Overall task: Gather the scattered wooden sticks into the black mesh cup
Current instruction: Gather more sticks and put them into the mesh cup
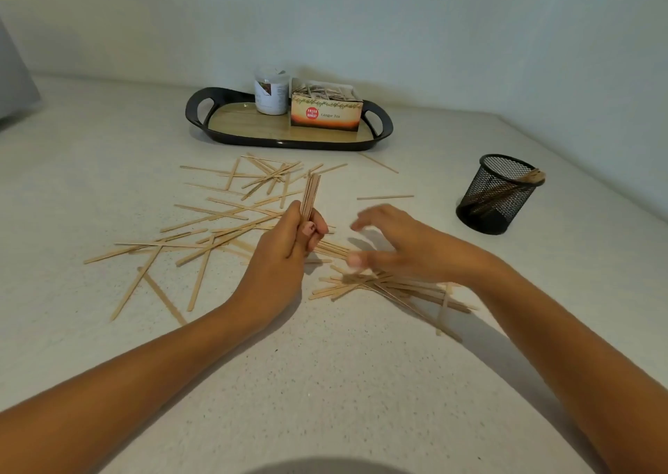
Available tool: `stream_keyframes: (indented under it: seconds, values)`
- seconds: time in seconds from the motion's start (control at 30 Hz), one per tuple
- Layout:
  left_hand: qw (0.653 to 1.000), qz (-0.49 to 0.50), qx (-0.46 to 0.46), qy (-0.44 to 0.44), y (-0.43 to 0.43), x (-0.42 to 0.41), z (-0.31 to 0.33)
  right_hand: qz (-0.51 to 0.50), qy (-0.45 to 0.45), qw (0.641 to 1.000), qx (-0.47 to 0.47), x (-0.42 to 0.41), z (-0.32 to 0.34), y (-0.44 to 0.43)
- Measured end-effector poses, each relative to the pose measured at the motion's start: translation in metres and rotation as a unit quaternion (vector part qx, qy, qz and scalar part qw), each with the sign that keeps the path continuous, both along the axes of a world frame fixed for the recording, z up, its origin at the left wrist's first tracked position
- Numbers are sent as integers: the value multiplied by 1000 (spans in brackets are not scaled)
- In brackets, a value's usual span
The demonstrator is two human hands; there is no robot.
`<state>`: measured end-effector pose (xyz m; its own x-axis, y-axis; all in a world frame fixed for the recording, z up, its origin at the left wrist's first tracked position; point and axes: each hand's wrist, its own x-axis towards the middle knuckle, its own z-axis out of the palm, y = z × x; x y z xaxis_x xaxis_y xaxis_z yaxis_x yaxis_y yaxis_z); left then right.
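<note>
The pale speckled tabletop runs back to a wall, with bare room in front of the arms and around the cup. A dark handled tray stands at the back. Thin, flat, light wooden sticks lie crisscrossed across the middle. The black mesh cup stands upright, well to the right near the wall, with a few sticks leaning inside. The right hand, blurred, hovers with fingers spread over a pile. The left hand grips an upright bundle.
</note>
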<state>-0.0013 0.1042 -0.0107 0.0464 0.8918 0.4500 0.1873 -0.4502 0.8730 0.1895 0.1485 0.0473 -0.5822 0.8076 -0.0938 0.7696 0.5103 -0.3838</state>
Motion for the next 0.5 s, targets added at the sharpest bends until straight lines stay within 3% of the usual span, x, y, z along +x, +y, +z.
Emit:
stream_keyframes:
  seconds: [0.07,0.1,0.2,0.33,0.5]
  values:
    - [1000,-3,-3,-26,3,-1,-4,2,-109,993,-42,19,-4,-5]
    - [999,-6,-13,-51,4,0,-6,-5,-123,991,-51,24,-6,-10]
    - [988,-22,-55,-145,7,0,-8,-48,-78,996,-10,29,-12,-24]
    - [988,3,-64,-143,6,-1,-5,-127,-81,985,86,21,-11,-38]
    - [982,21,-88,-163,0,4,6,-144,-145,969,141,10,-8,-47]
